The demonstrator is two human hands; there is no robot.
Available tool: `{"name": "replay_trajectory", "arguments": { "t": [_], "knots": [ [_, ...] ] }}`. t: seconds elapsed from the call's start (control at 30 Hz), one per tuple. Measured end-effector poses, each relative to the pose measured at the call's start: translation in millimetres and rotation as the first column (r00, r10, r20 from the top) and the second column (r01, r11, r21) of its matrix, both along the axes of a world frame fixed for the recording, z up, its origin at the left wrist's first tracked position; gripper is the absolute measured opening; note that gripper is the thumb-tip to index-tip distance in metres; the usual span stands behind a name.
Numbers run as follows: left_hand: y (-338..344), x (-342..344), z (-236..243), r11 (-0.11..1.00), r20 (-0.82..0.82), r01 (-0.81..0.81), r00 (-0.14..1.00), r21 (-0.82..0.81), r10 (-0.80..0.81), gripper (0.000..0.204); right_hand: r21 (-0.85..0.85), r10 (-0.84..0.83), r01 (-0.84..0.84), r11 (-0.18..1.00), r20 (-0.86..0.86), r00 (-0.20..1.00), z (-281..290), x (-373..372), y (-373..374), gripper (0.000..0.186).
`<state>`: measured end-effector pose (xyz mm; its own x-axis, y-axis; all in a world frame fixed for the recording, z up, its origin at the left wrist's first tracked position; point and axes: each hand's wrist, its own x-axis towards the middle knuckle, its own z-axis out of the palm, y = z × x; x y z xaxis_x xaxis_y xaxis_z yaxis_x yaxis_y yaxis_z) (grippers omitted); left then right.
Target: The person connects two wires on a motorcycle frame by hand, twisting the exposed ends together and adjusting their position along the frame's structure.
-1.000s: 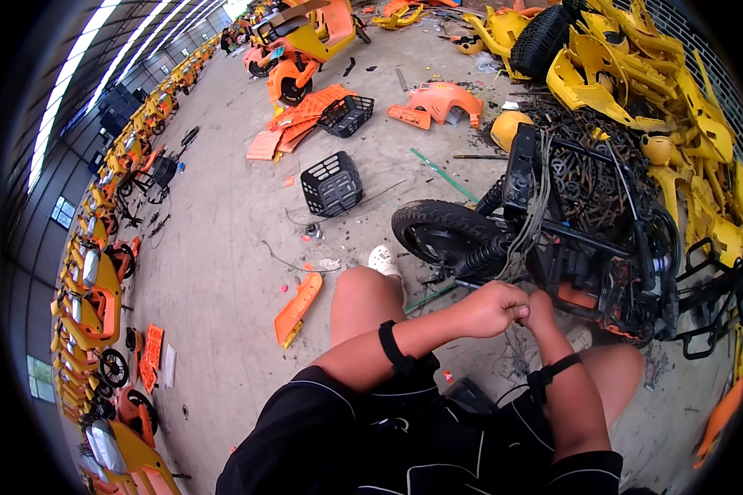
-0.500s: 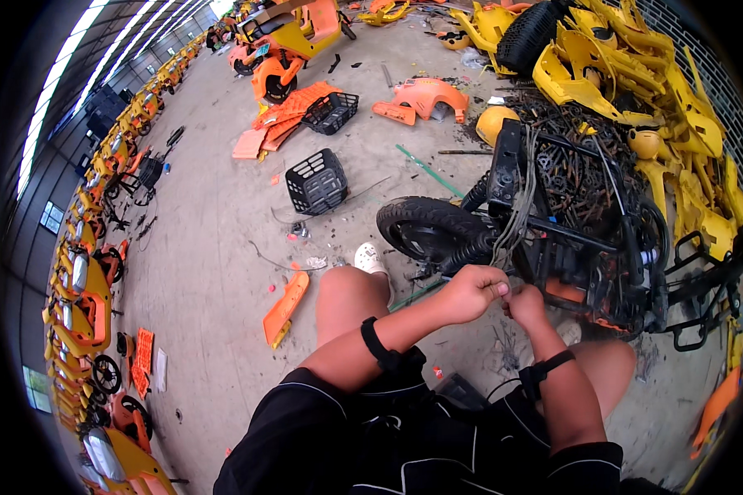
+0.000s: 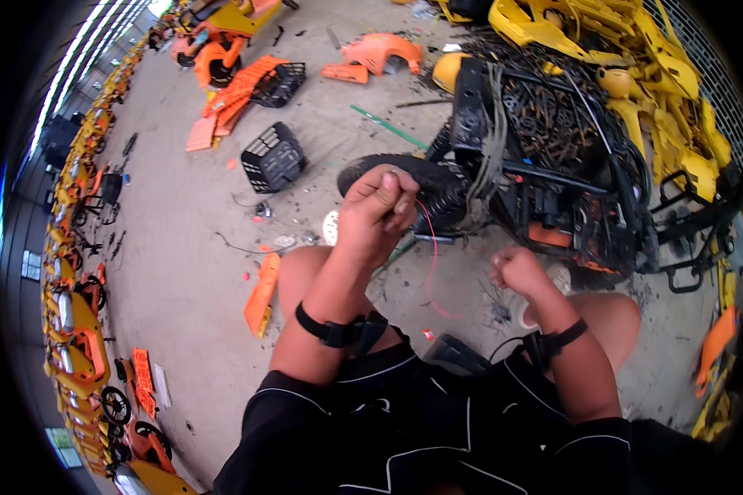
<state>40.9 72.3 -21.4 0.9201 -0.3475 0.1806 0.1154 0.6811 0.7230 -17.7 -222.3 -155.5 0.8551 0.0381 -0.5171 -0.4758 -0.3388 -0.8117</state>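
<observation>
Grip the thin, bright-red, thread-like wire (image 3: 434,262) firmly, clamped in the bare left hand (image 3: 380,208) and dangling toward 5 o'clock — then lift smoothly, clear of the long grey cable bundle (image 3: 497,136) at 2 o'clock. See the right hand (image 3: 518,271) curled, well apart at 4 o'clock — cannot tell whether gripping anything.

Black clothing (image 3: 425,433) (thin white piping (image 3: 469,422))

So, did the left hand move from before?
Yes, the left hand moved left and up in the view, from below the black wheel to overlapping it.
</observation>
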Motion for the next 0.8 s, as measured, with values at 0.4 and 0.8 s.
{"name": "replay_trajectory", "arguments": {
  "t": [0.4, 0.8],
  "knots": [
    [-0.4, 12.1, 14.7, 0.882, -0.085, 0.081, 0.987, -0.464, -0.135, 0.023, 0.542, 0.078, -0.283, 0.791, 0.37, 0.926, 113.0, 2.8, 27.5, 0.059],
    [-9.8, 26.3, 1.8, 0.913, -0.098, -0.098, 0.993, -0.396, 0.064, 0.022, 0.909, 0.035, -0.207, 0.363, 0.209, 0.977, 133.5, 2.1, 36.0, 0.061]
  ]
}}
